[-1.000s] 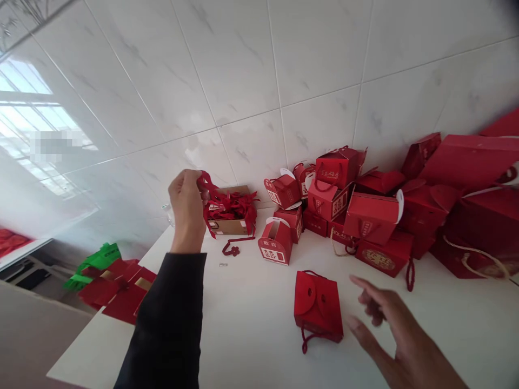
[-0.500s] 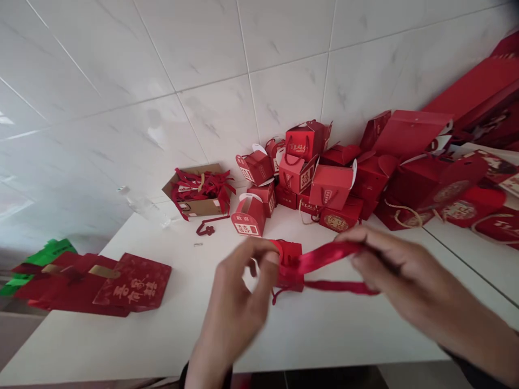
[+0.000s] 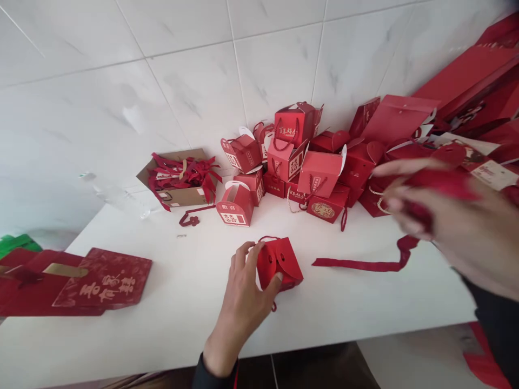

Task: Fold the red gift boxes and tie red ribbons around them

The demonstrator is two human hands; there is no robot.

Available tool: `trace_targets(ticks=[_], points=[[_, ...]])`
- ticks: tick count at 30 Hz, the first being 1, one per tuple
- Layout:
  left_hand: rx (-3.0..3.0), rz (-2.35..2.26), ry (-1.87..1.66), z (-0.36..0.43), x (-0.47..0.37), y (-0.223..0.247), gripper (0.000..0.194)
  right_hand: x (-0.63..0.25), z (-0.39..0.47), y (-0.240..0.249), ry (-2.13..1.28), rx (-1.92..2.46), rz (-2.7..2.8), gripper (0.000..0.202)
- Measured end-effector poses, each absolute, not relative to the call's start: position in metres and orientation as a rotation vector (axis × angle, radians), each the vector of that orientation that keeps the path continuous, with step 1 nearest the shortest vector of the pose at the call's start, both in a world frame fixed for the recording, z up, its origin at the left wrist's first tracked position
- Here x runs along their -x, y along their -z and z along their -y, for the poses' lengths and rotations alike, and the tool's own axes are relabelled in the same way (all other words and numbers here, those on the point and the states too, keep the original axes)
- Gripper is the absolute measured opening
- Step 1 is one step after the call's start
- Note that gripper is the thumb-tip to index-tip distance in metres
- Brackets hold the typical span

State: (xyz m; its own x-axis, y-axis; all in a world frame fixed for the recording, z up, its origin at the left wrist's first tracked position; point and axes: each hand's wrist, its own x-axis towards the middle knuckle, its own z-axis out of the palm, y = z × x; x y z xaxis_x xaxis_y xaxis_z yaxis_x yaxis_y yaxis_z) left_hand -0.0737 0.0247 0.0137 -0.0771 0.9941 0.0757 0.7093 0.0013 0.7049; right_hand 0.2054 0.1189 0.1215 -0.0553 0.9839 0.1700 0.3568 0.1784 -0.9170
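My left hand grips a small red gift box standing on the white table, thumb on its front edge and fingers along the left side. Two round holes show in the box's overlapping top flaps, and a thin red cord sticks out at its back and front. To the right, my right hand is raised and blurred, closed on a dark red ribbon. The ribbon's free end trails leftward over the table, apart from the box.
Several red gift boxes are piled along the tiled wall. An open cardboard box holds red ribbons. Left of it stands a clear bottle. Flat red bags lie at the table's left edge, and a knotted cord lies mid-table.
My right hand has pulled the ribbon off the box and away to the right. My left hand has moved from the ribbon area onto the box. The view has shifted slightly.
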Motion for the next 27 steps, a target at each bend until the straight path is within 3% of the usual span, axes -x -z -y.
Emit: trace_targets(ticks=[2, 6, 9, 16, 21, 27], points=[[-1.809, -1.891, -0.817, -0.016, 0.067, -0.018, 0.057, -0.181, -0.111, -0.108, -1.096, 1.319, 1.762, 0.028], [-1.964, -1.842, -0.837, -0.013, 0.062, -0.022, 0.053, -0.152, -0.100, -0.074, -1.378, 1.240, 2.003, 0.041], [-1.993, -1.831, -0.835, -0.017, 0.062, -0.019, 0.046, -0.147, -0.096, -0.064, -1.477, 1.252, 2.006, 0.034], [-1.975, -1.806, -0.977, -0.021, 0.053, -0.014, 0.038, -0.142, -0.091, -0.068, -1.488, 1.291, 2.008, 0.027], [-1.977, -1.794, -1.046, -0.021, 0.048, -0.010, 0.039, -0.138, -0.089, -0.063, -1.478, 1.269, 1.961, 0.032], [-1.940, -1.804, -1.101, -0.019, 0.046, -0.009, 0.042, -0.133, -0.089, -0.058, -1.487, 1.368, 1.861, 0.022]])
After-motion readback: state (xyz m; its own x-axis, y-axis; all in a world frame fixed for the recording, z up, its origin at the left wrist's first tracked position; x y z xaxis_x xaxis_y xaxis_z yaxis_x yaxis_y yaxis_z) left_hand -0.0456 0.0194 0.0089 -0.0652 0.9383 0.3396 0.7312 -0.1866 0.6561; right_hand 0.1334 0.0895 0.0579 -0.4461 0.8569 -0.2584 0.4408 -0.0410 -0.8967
